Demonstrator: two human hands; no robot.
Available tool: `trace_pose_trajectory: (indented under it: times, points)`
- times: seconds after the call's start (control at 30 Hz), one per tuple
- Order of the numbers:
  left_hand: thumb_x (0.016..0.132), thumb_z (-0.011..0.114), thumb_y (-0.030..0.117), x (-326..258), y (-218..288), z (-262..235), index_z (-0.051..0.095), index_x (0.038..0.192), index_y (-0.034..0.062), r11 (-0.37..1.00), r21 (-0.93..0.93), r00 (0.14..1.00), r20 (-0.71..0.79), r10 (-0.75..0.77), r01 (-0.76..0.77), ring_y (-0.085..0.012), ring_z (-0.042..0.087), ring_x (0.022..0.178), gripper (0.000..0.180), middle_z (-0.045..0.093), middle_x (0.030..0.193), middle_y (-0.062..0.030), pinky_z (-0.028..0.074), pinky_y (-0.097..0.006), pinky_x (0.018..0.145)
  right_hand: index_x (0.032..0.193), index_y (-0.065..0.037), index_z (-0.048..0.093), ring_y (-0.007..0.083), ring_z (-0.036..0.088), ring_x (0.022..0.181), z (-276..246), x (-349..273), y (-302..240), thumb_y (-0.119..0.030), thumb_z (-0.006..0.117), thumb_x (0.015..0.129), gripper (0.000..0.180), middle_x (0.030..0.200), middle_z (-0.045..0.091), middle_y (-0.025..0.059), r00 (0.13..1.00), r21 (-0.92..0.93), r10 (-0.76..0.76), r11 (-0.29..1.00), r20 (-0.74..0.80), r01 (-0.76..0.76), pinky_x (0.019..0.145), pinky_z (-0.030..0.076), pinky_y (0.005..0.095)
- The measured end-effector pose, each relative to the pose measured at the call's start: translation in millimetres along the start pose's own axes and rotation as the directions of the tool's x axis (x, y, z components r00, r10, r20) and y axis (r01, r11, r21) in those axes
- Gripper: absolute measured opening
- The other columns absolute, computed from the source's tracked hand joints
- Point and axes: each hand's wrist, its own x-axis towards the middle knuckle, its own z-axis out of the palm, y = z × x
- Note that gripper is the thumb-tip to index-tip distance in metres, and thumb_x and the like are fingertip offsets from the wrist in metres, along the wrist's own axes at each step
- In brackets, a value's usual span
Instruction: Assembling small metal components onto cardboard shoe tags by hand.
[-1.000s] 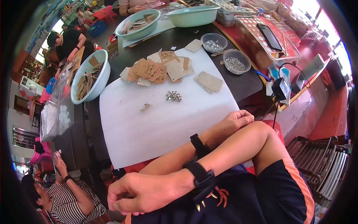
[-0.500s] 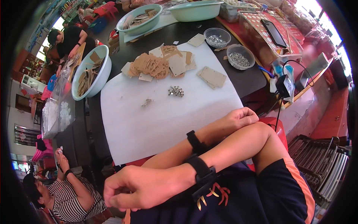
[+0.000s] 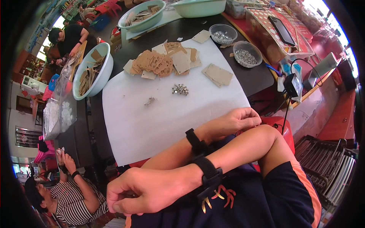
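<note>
**Crossed arms, loose parts untouched**

Hardly anything has moved since the earlier pictures: both forearms stay crossed over the lap, and only the view has turned a little, so the table sits slightly differently in the picture.

Going from large to small, the black table [image 3: 249, 81] carries a white sheet [image 3: 152, 125] that covers most of its near part. The sheet lies flat and plain, and most of it is bare. At the left stands a pale blue basin [image 3: 99, 78] with wooden strips, and a green basin [image 3: 125, 23] stands behind it. On the far part of the sheet is a pile of cut wooden pieces [image 3: 159, 62], with one single wooden plate [image 3: 217, 74] to its right. Two clear bowls [image 3: 223, 34] with small metal parts stand beyond on the bare table. Two little heaps of screws [image 3: 180, 89] lie near the middle of the sheet.

The left hand [image 3: 234, 121] rests at the near right edge of the sheet with curled fingers; I cannot tell if something is inside. The right hand [image 3: 144, 192] hangs low at the left side, well apart from the sheet, loosely clenched with the thumb against the forefinger, and no object shows in it.

In my judgement the work is not far along: no joined piece is visible, all parts lie loose, and neither hand touches them.
</note>
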Motion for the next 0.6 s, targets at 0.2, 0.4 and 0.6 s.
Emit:
trace_pose_trajectory:
  times: [0.2,0.4,0.6]
  points:
    - [0.1,0.058,0.03,4.6,-9.8,7.2,0.06,0.103,0.0045,0.999,0.019,0.996,-0.079,-0.047,0.049,-0.0035,0.054,0.085,0.026,0.06,0.095,0.0025,0.048,-0.023,0.074,0.092,0.001,0.063,0.008,0.058,0.06,1.4,-2.6,-2.0,-0.013,0.056,0.091,0.015,0.074,0.063,0.0037,0.996,0.049,-0.074,0.996,0.047,0.072,0.054,0.048,0.0244]
    - [0.1,0.057,0.029,-15.9,7.7,-8.0,0.059,0.103,0.0043,0.999,-0.02,0.998,0.051,-0.037,0.038,-0.0034,0.054,0.084,0.025,0.061,0.094,0.0025,0.047,-0.023,0.074,0.1,0.001,0.061,0.0077,0.057,0.068,-11.8,-10.7,-9.5,-0.013,0.056,0.097,0.015,0.076,0.063,0.0033,0.997,-0.074,0.032,0.997,0.064,-0.027,0.059,0.045,0.0253]
    - [0.101,0.055,0.028,1.6,1.6,9.2,0.058,0.104,0.0053,0.998,-0.07,1.0,-0.024,-0.006,0.005,-0.0032,0.054,0.086,0.023,0.06,0.096,0.0028,0.047,-0.022,0.076,0.091,0.0,0.064,0.0087,0.058,0.062,-6.0,-1.3,0.7,-0.014,0.058,0.089,0.016,0.073,0.063,0.0036,0.991,-0.057,-0.131,0.989,0.029,0.133,0.055,0.046,0.0256]
